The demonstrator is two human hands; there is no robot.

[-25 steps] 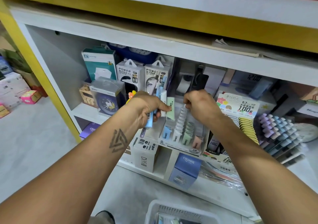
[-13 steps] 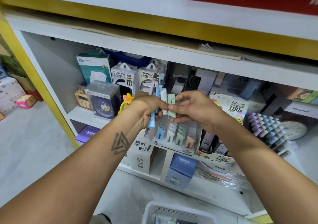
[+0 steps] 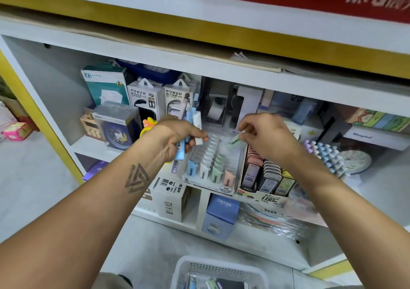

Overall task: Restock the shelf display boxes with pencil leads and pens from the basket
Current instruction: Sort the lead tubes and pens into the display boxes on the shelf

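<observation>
My left hand grips a bundle of pens and lead cases, blue, purple and white, held upright in front of the shelf. My right hand pinches a pale green lead case by its top end, just above the right side of the clear display box. That box holds rows of blue, white, green and pink lead cases. To its right stands a second display box with dark and pink cases. The white basket sits at the bottom edge with a few items inside.
The shelf also carries power bank boxes, a clock in a clear case, a tape dispenser and pastel highlighters. Below are a DIY box and a blue CRUHRE box. A yellow shelf post rises at the left.
My right hand took the green lead case from the bundle in my left hand and carried it right and down over the clear display box. The left hand stayed nearly still.
</observation>
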